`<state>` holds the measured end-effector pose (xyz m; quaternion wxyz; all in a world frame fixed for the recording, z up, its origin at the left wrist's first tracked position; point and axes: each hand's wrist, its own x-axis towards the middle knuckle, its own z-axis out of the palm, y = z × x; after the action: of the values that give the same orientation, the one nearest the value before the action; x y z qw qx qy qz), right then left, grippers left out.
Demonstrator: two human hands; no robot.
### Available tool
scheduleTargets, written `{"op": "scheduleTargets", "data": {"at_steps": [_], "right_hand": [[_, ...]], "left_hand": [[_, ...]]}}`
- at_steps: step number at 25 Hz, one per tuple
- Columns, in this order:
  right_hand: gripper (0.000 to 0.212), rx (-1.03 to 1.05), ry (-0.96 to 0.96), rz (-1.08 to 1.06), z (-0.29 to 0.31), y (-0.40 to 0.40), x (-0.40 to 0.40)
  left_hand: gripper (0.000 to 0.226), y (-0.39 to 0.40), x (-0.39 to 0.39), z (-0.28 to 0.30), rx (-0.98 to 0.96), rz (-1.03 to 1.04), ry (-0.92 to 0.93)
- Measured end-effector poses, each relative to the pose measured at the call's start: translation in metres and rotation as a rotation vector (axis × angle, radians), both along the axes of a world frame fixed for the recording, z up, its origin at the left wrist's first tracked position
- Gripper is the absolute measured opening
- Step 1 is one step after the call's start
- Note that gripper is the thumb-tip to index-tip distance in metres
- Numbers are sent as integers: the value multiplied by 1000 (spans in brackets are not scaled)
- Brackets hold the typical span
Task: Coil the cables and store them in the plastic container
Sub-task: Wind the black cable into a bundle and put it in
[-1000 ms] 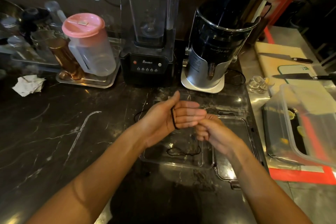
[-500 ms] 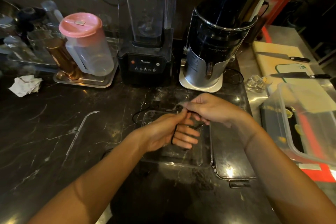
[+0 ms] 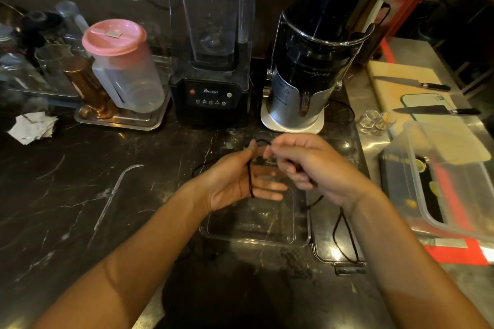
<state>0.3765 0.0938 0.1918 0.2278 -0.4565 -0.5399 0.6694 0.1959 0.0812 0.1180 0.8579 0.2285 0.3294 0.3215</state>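
A thin black cable point(image 3: 250, 181) is wound in loops around the fingers of my left hand point(image 3: 240, 181), which is held flat, palm up. My right hand point(image 3: 312, 165) pinches the cable near my left thumb tip, fingers curled around it. The cable's loose end hangs below my right wrist and lies in a loop point(image 3: 344, 235) on the counter. Both hands hover over a clear plastic container point(image 3: 256, 238) on the dark marble counter. Its clear lid point(image 3: 331, 254) lies flat to the right of it.
Behind the hands stand a blender point(image 3: 211, 61) and a black juicer point(image 3: 315, 61). A pink-lidded pitcher point(image 3: 120, 67) sits on a metal tray at the left. A large clear tub point(image 3: 449, 184), a cutting board and two knives point(image 3: 433, 111) are at the right. Crumpled paper point(image 3: 32, 127) lies far left.
My right hand went from below my left fingers up over them and now sits beside the thumb tip, carrying the cable around my left hand. The loose end now trails right onto the lid.
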Motion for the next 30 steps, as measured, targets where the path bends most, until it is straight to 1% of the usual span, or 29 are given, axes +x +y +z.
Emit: {"op": "scheduleTargets", "data": {"at_steps": [3,5,7,10,12,14,15,18,20,22,25,27,28,30], "right_hand": [[21,-29,-5,32,-10,-18,-3],[22,-68,-1,52,-23,-33,-5],[26,-126,-9,63,-39,-48,-7],[39,-261,-32,76,-63,-57,0],[42,-334,-29,44,-79,-54,6],[40,-341,-32,-32,-89,-42,10],[37,-289,-89,-24,-88,-33,12],[32,-125,-268,85,-75,2,14],[22,-77,-329,155,-63,23,14],[30,-50,-368,203,-57,36,10],[24,-35,-329,180,-46,46,2],[33,-16,-359,160,-36,48,-4],[32,-13,-362,146,-32,46,-8],[29,-43,-296,96,-23,38,-17]], "left_hand": [[57,2,-3,6,-33,154,-129],[60,3,-4,11,-49,249,-206],[59,4,-5,15,-24,276,-243],[52,2,-7,19,40,234,-156],[49,-2,-7,24,54,169,-135],[48,-8,-5,29,67,66,-141],[48,-12,-3,29,75,15,-128],[46,-17,-4,28,96,-124,18],[46,-15,-6,26,70,-131,130],[46,-9,-10,25,60,-106,211],[50,-6,-12,27,80,-129,334],[50,-6,-10,23,53,-105,372],[49,-5,-9,20,39,-63,389],[46,0,-7,10,18,85,433]]}}
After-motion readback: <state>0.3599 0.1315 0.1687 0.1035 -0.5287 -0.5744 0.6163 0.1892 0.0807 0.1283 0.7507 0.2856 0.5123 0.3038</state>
